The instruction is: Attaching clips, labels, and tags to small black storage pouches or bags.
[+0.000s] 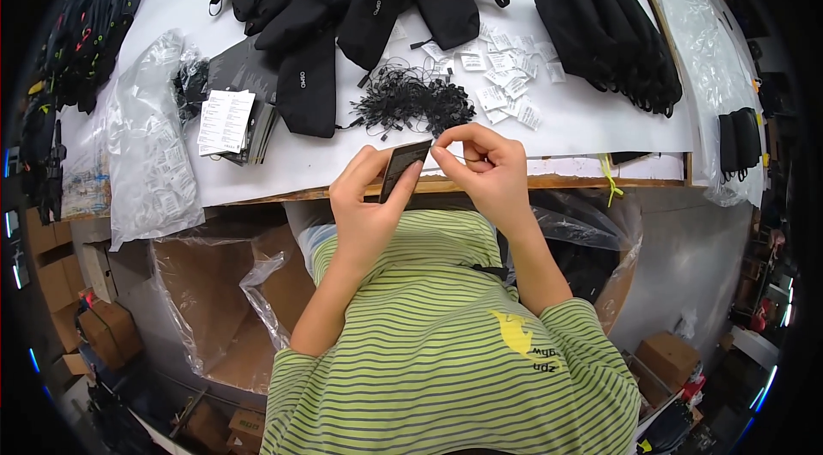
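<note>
My left hand [367, 198] grips a dark hang tag [403, 160] between thumb and fingers, just in front of the table edge. At the tag's upper corner, the thumb and forefinger of my right hand [490, 170] are pinched together; what is between them is too small to make out. Right beyond both hands lies a tangled heap of black tag strings [416, 102]. Small white printed labels [501, 69] are scattered to its right. Behind the heap, black fabric pouches [373, 9] lie piled on the white tabletop [377, 176].
Stacked dark cards [257, 133] with white printed slips [226, 122] sit left of the pouches, beside a clear plastic bag [154, 155]. More black pouches [604, 39] lie in a row at right. Below the table edge, a plastic-lined cardboard box [214, 301] stands at left.
</note>
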### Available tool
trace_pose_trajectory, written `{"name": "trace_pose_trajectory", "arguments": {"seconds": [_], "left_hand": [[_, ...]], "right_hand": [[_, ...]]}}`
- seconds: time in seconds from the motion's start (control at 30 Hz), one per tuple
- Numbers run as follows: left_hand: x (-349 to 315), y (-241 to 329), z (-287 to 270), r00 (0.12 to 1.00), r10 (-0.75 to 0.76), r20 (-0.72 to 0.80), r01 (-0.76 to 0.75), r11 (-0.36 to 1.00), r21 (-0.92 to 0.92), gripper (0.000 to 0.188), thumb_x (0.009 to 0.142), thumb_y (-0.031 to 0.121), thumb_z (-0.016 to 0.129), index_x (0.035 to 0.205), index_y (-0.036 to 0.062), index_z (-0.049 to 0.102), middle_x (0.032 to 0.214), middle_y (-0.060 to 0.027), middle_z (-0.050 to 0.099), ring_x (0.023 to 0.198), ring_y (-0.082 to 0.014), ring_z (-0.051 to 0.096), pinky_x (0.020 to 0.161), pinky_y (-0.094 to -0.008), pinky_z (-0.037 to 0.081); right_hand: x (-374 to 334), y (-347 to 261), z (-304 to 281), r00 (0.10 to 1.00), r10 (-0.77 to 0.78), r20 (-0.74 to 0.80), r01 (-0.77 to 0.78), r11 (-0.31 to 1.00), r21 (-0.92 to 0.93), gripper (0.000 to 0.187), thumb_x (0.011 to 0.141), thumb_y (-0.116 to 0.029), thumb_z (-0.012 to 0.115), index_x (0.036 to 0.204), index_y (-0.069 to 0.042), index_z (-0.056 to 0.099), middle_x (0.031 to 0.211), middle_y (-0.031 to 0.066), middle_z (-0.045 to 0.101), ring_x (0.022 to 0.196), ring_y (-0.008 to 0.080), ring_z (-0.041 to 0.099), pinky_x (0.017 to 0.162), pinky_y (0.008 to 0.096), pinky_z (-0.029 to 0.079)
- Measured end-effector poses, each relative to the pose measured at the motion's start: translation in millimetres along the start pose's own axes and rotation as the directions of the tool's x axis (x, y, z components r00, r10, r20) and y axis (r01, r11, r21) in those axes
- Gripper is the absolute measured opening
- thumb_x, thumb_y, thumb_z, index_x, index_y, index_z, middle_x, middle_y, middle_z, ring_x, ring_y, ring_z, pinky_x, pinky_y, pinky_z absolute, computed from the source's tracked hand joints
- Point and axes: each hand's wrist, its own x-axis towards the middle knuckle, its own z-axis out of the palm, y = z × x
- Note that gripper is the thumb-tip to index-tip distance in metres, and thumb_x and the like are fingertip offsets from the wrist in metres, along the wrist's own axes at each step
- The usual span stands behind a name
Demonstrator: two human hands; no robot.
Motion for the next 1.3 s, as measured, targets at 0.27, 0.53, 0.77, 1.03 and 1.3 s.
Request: {"name": "trace_pose_trajectory", "arguments": {"seconds": [0.27, 0.53, 0.77, 1.03, 1.3], "left_hand": [[2.9, 3.5, -13.4, 0.98, 0.126, 0.152, -0.145, 0.982, 0.123, 0.016, 0.081, 0.003, 0.068, 0.097, 0.0004, 0.07, 0.07, -0.0036, 0.054, 0.06, -0.0095, 0.05, 0.057, -0.0221, 0.041], [14.1, -13.9, -17.6, 0.846, -0.184, 0.501, 0.379, 0.868, -0.321, 0.01, 0.094, 0.012, 0.056, 0.093, 0.0015, 0.054, 0.081, 0.0017, 0.053, 0.075, -0.0031, 0.048, 0.067, -0.0186, 0.04], [35.2, -19.3, -4.3, 0.912, -0.038, 0.408, 0.199, 0.911, -0.361, 0.01, 0.093, 0.011, 0.057, 0.09, 0.0015, 0.054, 0.078, 0.0014, 0.052, 0.068, -0.0036, 0.049, 0.061, -0.0193, 0.04], [165.9, -95.4, -12.7, 0.99, 0.131, -0.051, -0.105, 0.931, 0.348, 0.048, 0.076, 0.02, 0.072, 0.113, -0.0022, 0.051, 0.107, -0.0196, 0.059, 0.097, -0.0338, 0.058, 0.086, -0.0382, 0.045], [160.4, -24.6, -64.8, 0.997, 0.01, 0.083, -0.006, 0.999, -0.048, 0.027, 0.081, 0.007, 0.058, 0.105, -0.0026, 0.064, 0.095, -0.0074, 0.066, 0.084, -0.0102, 0.059, 0.077, -0.0241, 0.047]], "right_hand": [[1.1, 6.4, -1.2, 0.99, 0.088, 0.112, -0.108, 0.975, 0.192, 0.013, 0.08, -0.004, 0.069, 0.091, -0.002, 0.064, 0.054, -0.0103, 0.033, 0.049, -0.0005, 0.024, 0.047, 0.0206, 0.017], [-1.2, 10.0, -8.0, 0.94, 0.098, 0.326, -0.154, 0.976, 0.151, 0.008, 0.083, -0.005, 0.067, 0.089, -0.004, 0.061, 0.057, -0.0102, 0.039, 0.052, -0.001, 0.029, 0.05, 0.0191, 0.021], [-1.5, 25.6, -9.9, 0.895, 0.184, 0.406, -0.376, 0.8, 0.466, 0.007, 0.09, -0.01, 0.061, 0.092, -0.003, 0.059, 0.062, -0.006, 0.049, 0.05, -0.0006, 0.036, 0.048, 0.0175, 0.027], [-10.0, 31.2, -16.1, 0.916, 0.197, 0.349, -0.335, 0.855, 0.396, 0.01, 0.09, -0.011, 0.061, 0.087, -0.002, 0.06, 0.062, -0.0027, 0.054, 0.045, 0.0008, 0.036, 0.042, 0.0181, 0.024], [-24.6, 31.5, -44.2, 0.88, 0.268, 0.391, -0.395, 0.872, 0.29, 0.011, 0.087, -0.013, 0.065, 0.089, -0.002, 0.065, 0.067, -0.0017, 0.059, 0.05, 0.0018, 0.041, 0.045, 0.0182, 0.03]]}}
